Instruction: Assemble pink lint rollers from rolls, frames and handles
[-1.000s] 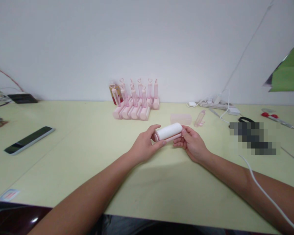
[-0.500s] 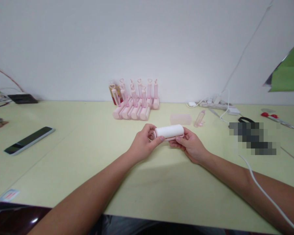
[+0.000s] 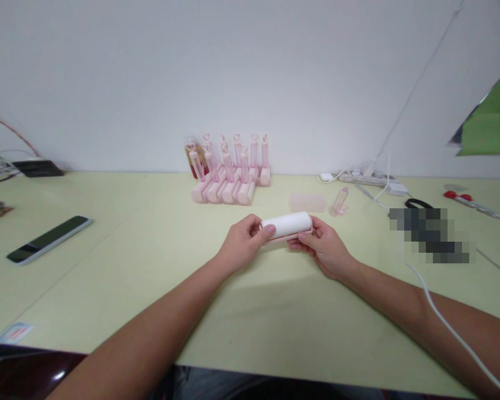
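Observation:
A white lint roll in a pink holder (image 3: 289, 224) lies crosswise between my two hands, just above the pale green table (image 3: 108, 261). My left hand (image 3: 244, 244) pinches its left end with thumb and fingers closed. My right hand (image 3: 323, 247) cups its right end from below, fingers wrapped round it. A clear pink cover (image 3: 307, 203) and a small pink handle piece (image 3: 340, 202) lie on the table just beyond the roll.
A cluster of several finished pink rollers (image 3: 231, 169) stands against the wall. A phone (image 3: 50, 239) lies at the left. A power strip with cables (image 3: 369, 176), red-handled scissors (image 3: 473, 203) and a white cable (image 3: 454, 333) over my right forearm are at the right.
The roll has levelled from a tilt and settled lower in the pink holder. My left thumb has slid onto its left end; both hands stay in place.

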The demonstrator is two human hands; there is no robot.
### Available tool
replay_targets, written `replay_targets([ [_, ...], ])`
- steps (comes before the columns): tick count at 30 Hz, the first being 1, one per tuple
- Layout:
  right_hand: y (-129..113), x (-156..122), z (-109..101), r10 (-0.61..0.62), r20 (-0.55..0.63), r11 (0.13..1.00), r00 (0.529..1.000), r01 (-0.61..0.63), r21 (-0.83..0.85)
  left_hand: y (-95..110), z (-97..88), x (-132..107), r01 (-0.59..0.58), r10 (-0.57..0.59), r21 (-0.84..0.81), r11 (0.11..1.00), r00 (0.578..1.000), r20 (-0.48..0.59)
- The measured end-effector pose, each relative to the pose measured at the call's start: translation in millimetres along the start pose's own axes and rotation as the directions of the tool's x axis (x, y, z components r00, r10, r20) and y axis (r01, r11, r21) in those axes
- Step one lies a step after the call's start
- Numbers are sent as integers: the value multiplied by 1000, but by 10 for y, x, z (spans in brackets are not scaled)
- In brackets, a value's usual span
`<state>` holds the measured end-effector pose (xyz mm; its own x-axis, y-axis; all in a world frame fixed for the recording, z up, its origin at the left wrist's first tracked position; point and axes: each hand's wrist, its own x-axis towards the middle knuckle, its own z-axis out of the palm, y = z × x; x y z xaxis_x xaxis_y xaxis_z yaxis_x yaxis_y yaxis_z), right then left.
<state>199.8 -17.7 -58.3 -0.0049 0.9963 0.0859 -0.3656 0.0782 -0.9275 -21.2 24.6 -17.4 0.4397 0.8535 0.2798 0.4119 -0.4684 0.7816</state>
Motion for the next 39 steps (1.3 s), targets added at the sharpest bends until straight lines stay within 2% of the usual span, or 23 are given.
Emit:
replay_targets([
  [2, -2, 6, -2, -11, -15, 1000, 1000, 11, -2, 64, -30, -44, -194, 193, -39, 980, 981, -22],
  [4, -7, 11, -4, -20, -21, 1000, 1000, 20, -3, 141, -60, -97, -381, 378, -45, 923, 923, -69],
  [6, -11, 13, -4, -19, -13, 1000, 1000, 19, -5, 199, -73, -136, -443, 440, 10, 897, 888, -131],
  [8, -13, 13, -6, -15, -10, 1000, 1000, 15, -4, 212, -62, -140, -409, 417, 84, 909, 891, -178],
  [11, -6, 11, -11, -10, -20, 1000, 1000, 10, -2, 138, -15, -81, -282, 300, 112, 953, 932, -202],
  [14, 8, 10, -18, -8, -20, 1000, 1000, 8, -1, 9, 30, -1, -96, 102, 51, 994, 985, -136],
  [16, 15, 12, -21, -6, -19, 1000, 1000, 6, -4, -56, 45, 28, -9, 9, 11, 1000, 998, -58],
  [18, 18, 17, -24, -5, -21, 1000, 1000, 5, -5, -78, 42, 26, -33, 32, -47, 998, 999, -34],
  [19, 20, 20, -25, -8, -25, 1000, 1000, 8, -3, -71, 33, 15, -100, 98, -76, 992, 994, -41],
  [20, 21, 23, -27, -11, -28, 1000, 1000, 11, -2, -53, 19, -2, -192, 188, -97, 977, 981, -49],
  [22, 24, 29, -30, -14, -31, 1000, 999, 14, -3, 4, -15, -44, -375, 371, -116, 920, 927, -58],
  [24, 26, 30, -30, -9, -24, 1000, 1000, 9, -5, 60, -40, -81, -467, 465, -101, 878, 884, -45],
  [25, 25, 29, -29, -5, -20, 1000, 1000, 5, -7, 77, -43, -92, -478, 476, -79, 875, 878, -43],
  [27, 23, 23, -26, -3, -20, 1000, 1000, 3, -9, 78, -31, -95, -459, 458, -13, 889, 888, -43],
  [29, 20, 17, -24, -3, -24, 1000, 1000, 3, -14, 41, -2, -74, -399, 401, 49, 916, 915, -44],
  [33, 17, 15, -26, 1, -17, 1000, 1000, -1, -14, -55, 54, -15, -193, 197, 78, 978, 979, -49],
  [36, 16, 18, -29, -2, -20, 1000, 1000, 2, -9, -80, 64, 1, -72, 73, 71, 995, 997, -11],
  [37, 16, 19, -29, -3, -23, 1000, 1000, 2, -9, -76, 61, -2, -84, 85, 62, 995, 996, -9],
  [39, 19, 21, -31, -5, -31, 1000, 1000, 5, -11, -48, 48, -20, -213, 214, 39, 976, 977, -10],
])
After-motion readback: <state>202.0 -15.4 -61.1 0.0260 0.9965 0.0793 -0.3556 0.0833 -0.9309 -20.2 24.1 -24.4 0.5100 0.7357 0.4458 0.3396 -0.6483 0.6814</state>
